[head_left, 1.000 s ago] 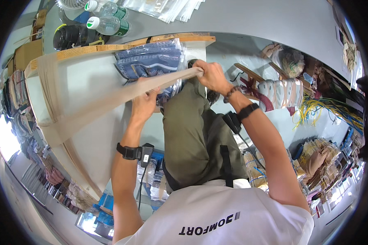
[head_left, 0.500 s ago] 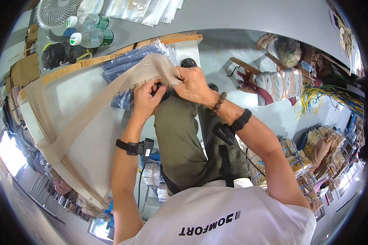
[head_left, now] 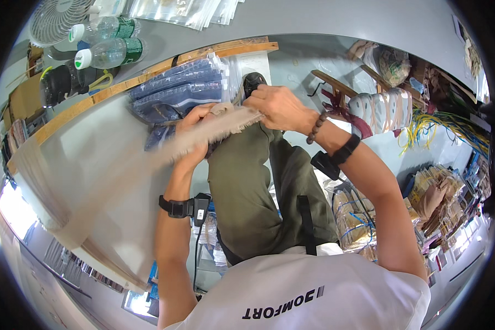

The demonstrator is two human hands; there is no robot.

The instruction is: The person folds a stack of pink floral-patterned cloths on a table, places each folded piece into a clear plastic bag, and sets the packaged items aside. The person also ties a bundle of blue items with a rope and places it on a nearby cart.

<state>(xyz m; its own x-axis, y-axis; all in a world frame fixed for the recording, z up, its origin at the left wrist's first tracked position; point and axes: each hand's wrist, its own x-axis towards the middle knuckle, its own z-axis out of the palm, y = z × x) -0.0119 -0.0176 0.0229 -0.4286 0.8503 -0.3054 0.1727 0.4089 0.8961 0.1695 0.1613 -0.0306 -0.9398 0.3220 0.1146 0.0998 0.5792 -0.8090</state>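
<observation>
1. Far to the left, a white flat panel edged with pale wood is lying with thin beige cloth draping over its outer side.
2. A long, thin strip of beige fabric with a frayed edge is slanting from that panel's lower left up to the right hand, crossing in front of the left one. It is looking light, soft and limp, likely to twist or shed threads; gathering its full width is seeming a surer hold than picking at the fray.
3. Folded blue denim in clear plastic bags is sitting just beyond the left hand.
4. The left hand is curving its fingers inward; the strip is hiding part of it, so I cannot tell what it is gripping.
5. The right hand is pinching the strip between closed fingers, above the olive-green trousers.
</observation>
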